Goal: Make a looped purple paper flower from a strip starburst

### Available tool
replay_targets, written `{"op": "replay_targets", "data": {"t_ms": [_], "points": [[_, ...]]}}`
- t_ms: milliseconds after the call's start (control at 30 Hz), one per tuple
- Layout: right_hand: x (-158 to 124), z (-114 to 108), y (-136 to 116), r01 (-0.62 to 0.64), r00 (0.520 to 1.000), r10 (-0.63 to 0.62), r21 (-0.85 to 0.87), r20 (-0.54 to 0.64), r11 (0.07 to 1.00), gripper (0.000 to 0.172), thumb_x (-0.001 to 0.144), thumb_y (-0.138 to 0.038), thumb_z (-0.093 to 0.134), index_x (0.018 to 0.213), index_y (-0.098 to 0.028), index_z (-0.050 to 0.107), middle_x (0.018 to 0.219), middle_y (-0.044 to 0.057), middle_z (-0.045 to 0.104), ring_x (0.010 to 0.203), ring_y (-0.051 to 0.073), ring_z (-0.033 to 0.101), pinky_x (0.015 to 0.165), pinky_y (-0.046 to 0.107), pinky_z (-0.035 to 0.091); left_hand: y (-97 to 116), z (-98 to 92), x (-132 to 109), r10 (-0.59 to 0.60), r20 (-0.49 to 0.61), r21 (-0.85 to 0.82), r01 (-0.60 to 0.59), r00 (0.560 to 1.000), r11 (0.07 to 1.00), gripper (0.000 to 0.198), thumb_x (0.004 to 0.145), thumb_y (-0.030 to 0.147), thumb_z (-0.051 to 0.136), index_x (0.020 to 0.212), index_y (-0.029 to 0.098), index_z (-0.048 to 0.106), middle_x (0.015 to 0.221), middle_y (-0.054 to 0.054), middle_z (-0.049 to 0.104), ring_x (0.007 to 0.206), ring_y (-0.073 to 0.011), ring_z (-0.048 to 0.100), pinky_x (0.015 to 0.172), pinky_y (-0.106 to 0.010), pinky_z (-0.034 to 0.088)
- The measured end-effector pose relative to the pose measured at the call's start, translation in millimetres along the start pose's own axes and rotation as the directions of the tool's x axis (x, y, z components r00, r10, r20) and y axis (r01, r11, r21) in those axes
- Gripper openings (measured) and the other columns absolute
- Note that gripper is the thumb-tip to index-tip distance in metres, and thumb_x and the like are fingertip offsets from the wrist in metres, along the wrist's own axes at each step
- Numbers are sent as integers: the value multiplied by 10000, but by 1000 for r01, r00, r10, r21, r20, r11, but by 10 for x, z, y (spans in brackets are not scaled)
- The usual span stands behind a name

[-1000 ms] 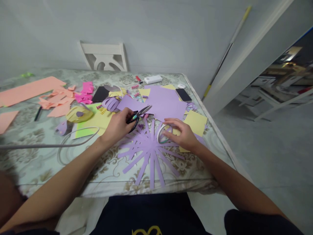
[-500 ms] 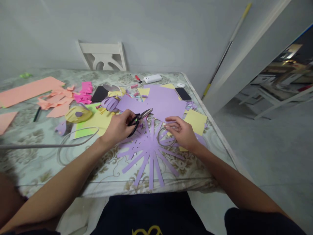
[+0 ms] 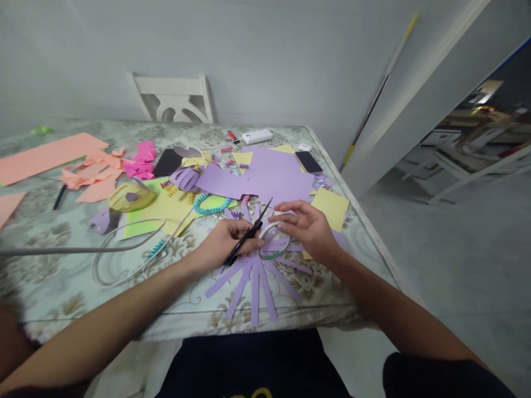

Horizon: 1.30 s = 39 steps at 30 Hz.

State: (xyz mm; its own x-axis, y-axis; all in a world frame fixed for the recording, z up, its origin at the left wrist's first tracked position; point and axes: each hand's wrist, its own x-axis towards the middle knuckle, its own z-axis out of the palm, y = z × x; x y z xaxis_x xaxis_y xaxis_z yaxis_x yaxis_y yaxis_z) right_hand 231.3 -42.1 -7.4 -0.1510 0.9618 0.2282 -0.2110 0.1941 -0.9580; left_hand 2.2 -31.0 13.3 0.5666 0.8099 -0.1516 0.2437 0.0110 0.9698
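Observation:
My left hand (image 3: 227,243) is closed on black-handled scissors (image 3: 245,241), whose blades point up and to the right. Its thumb reaches the left edge of a thin, pale ring (image 3: 262,251), which looks like a narrow tape roll. With thumb and fingers, my right hand (image 3: 309,226) grips the same ring from the upper right. Under both hands lies a star-like spread of purple paper strips (image 3: 255,293) on the table; its upper left part is hidden by my left hand. A turquoise coiled paper loop (image 3: 211,204) lies just beyond my left hand.
Purple sheets (image 3: 277,174) and yellow paper (image 3: 332,207) lie beyond my hands. Phones (image 3: 309,162), a white power bank (image 3: 257,136) and a looping cable (image 3: 124,282) share the table. Orange paper (image 3: 53,157) and a yellow paper ball (image 3: 130,197) sit left. A chair (image 3: 172,97) stands behind.
My left hand has moved down and right with the scissors, meeting the ring. The scissors now point more upward. The turquoise loop has come into sight. The ring has shifted slightly left.

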Motion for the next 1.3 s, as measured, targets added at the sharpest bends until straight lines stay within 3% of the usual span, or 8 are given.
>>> {"op": "replay_targets", "data": {"t_ms": [133, 333, 467, 700, 900, 1000, 1133, 1300], "points": [[-28, 18, 35, 44, 998, -39, -115, 39, 992, 283, 813, -342, 858, 1024, -225, 711, 1146, 77, 734, 1132, 252, 736, 1010, 426, 605, 9, 14, -8, 18, -59, -3, -18, 998, 1000, 389, 712, 429, 853, 704, 155, 578, 563, 67, 446, 514, -67, 350, 483, -190, 262], [-106, 68, 108, 179, 980, -132, -380, 147, 908, 432, 833, -349, 837, 1225, -251, 683, 1305, 97, 672, 1259, 259, 649, 1095, 469, 569, -20, 9, 20, 105, -130, 96, -92, 986, 991, 391, 685, 409, 866, 661, 145, 578, 561, 64, 436, 540, -72, 346, 506, -194, 276], [-139, 108, 115, 188, 973, -124, -365, 193, 912, 452, 850, -324, 822, 1267, -258, 660, 1322, 90, 668, 1252, 253, 659, 1072, 454, 598, -47, 24, 22, 108, -119, 92, -97, 987, 991, 384, 686, 394, 864, 645, 150, 570, 524, 67, 455, 507, -72, 373, 486, -188, 272], [-141, 129, 96, 97, 985, -52, -283, 165, 954, 386, 822, -323, 837, 1164, -232, 684, 1328, 98, 675, 1202, 254, 694, 1060, 466, 608, -30, 18, 12, 106, -85, 111, -96, 991, 989, 370, 707, 390, 847, 641, 154, 570, 523, 64, 474, 496, -73, 386, 478, -186, 287], [-150, 113, 122, 95, 984, -47, -280, 175, 955, 406, 827, -324, 832, 1192, -250, 671, 1347, 94, 662, 1184, 241, 694, 1045, 456, 616, -69, 18, 14, 134, -80, 129, -123, 988, 984, 382, 723, 376, 839, 626, 163, 536, 532, 72, 443, 503, -70, 363, 480, -187, 273], [-149, 116, 117, 104, 983, -56, -283, 172, 954, 331, 848, -311, 808, 1142, -240, 671, 1300, 96, 675, 1175, 232, 697, 1023, 429, 622, -110, 24, 14, 162, -79, 164, -147, 984, 975, 351, 733, 380, 825, 651, 158, 566, 554, 71, 444, 526, -73, 356, 495, -189, 282], [-143, 118, 91, 144, 979, -89, -310, 186, 940, 222, 857, -238, 772, 1046, -234, 657, 1295, 107, 669, 1192, 239, 692, 982, 408, 628, -152, 35, 10, 253, -52, 311, -225, 966, 924, 280, 788, 360, 747, 672, 157, 593, 562, 69, 439, 550, -83, 364, 522, -198, 296], [-152, 103, 78, 231, 959, -149, -357, 243, 905, 227, 843, -180, 750, 1042, -238, 658, 1313, 121, 637, 1245, 247, 661, 987, 399, 617, -160, 33, -1, 455, -3, 499, -393, 890, 773, 156, 753, 160, 591, 627, 178, 500, 575, 61, 460, 548, -83, 390, 549, -200, 308]]}}
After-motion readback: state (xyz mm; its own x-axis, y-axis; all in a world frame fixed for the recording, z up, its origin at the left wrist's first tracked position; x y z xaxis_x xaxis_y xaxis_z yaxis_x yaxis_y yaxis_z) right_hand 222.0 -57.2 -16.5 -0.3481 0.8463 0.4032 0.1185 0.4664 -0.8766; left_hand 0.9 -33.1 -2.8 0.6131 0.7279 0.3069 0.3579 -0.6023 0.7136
